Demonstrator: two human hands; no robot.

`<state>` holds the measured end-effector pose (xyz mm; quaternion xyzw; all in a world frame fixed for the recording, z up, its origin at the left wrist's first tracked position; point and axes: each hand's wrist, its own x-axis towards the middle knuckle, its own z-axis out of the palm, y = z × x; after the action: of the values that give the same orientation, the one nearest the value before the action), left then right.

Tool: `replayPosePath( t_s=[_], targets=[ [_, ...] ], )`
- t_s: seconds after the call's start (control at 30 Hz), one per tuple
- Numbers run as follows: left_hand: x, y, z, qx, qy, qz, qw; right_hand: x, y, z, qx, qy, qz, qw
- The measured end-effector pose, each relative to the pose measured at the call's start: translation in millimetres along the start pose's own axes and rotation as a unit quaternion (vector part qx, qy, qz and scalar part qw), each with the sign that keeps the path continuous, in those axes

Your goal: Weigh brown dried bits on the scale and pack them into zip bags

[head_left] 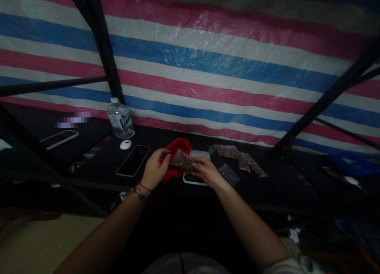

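Both hands hold one small clear plastic bag (183, 160) filled with brown bits, above the dark table (154, 137). My left hand (156, 168) pinches its left top edge; a red string and a bead bracelet circle that wrist. My right hand (205, 171) grips its right side. Behind the bag lies a red cloth pouch or bowl (178, 146). Under my right hand sits a small white scale or tray (194, 179).
Several filled bags (240, 157) lie to the right, with an empty clear bag (229, 174) nearer. A phone (133, 160), a white puck (125, 144), a water bottle (120, 119) and a second phone (59, 139) lie left. Black frame bars and a striped tarp stand behind.
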<state>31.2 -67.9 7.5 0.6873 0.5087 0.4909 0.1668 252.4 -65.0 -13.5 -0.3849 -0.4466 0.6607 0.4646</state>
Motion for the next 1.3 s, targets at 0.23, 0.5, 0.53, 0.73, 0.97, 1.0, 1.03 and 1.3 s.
replayPosePath(
  t_s=[0.23,0.5,0.53,0.73,0.97,1.0,1.03,1.3],
  targets=[
    [4,-13,-7,0.177,-0.13,0.087,0.972,50,-20,8,-0.352,0.046,-0.194,0.915],
    [-4,-27,-10,0.24,-0.292,0.115,0.919,80,-39,25,-0.507,0.083,-0.249,0.821],
    [-5,-28,-9,0.244,-0.297,0.111,0.917,82,-40,27,-0.522,0.079,-0.244,0.814],
    [-9,-29,6,0.201,-0.274,0.131,0.931,85,-41,36,-0.566,0.061,-0.279,0.774],
    [0,-19,2,0.081,-0.169,0.059,0.981,86,-44,36,-0.552,0.083,-0.282,0.78],
    [-1,-17,1,0.069,-0.177,0.064,0.98,85,-44,36,-0.554,0.075,-0.281,0.78],
    [-1,-15,1,0.068,-0.189,0.07,0.977,84,-43,36,-0.557,0.068,-0.281,0.779],
    [-8,-14,6,0.178,-0.194,0.059,0.963,75,-41,38,-0.512,0.094,-0.324,0.79]
  ],
)
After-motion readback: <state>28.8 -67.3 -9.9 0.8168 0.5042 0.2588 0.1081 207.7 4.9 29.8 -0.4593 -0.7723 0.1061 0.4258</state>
